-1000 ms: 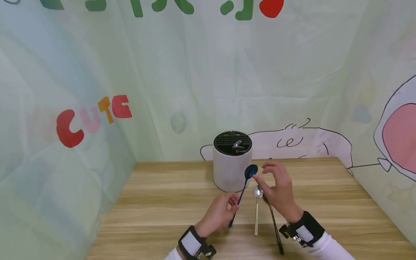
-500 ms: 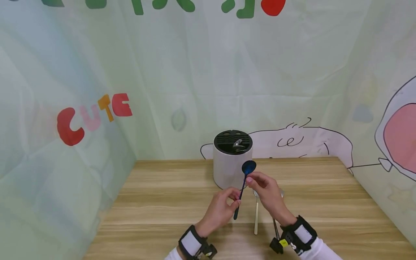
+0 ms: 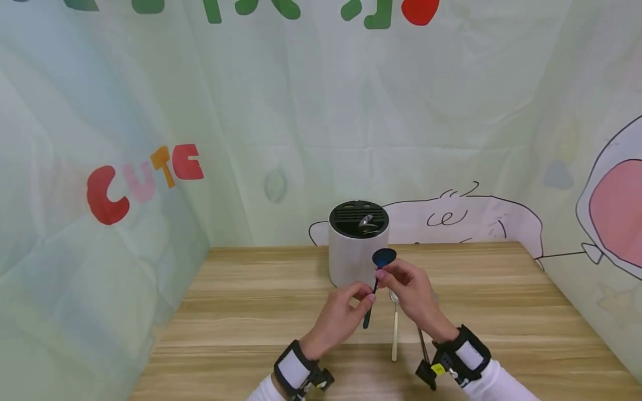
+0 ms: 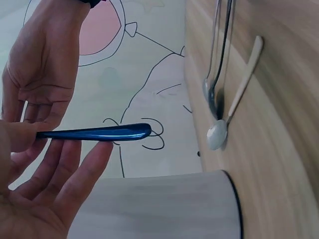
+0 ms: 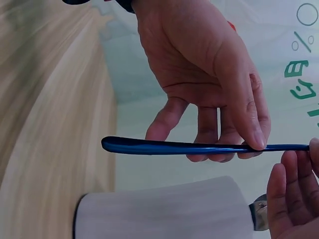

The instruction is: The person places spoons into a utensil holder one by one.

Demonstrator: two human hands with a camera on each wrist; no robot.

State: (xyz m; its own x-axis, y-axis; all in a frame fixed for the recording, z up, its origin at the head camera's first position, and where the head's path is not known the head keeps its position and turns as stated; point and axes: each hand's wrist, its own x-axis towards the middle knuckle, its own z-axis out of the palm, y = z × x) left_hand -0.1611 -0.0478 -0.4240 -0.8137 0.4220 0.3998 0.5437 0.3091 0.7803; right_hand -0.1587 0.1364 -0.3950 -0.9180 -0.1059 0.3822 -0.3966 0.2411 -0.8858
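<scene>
A glossy blue spoon [image 3: 384,257] is held upright, bowl at the top, in front of the white cylindrical holder [image 3: 351,262]. My left hand [image 3: 337,316] pinches its handle around the middle. Higher up, just below the bowl, my right hand [image 3: 412,295] pinches it between thumb and fingers. The lower handle [image 4: 119,132] sticks out past my left fingers in the left wrist view. In the holder's black slotted lid [image 3: 346,214], silver spoon heads [image 3: 366,221] show.
A silver spoon with a cream handle [image 3: 394,337] lies on the wooden table [image 3: 241,312]. Beside it lie a dark-handled spoon [image 4: 214,94] and another silver spoon [image 4: 206,89], partly behind my right hand in the head view. A printed curtain [image 3: 281,111] hangs behind the table.
My right hand has come left and down from beside the bowl and now pinches the spoon's neck. The spoon has tipped more upright, and my left hand has slid slightly up.
</scene>
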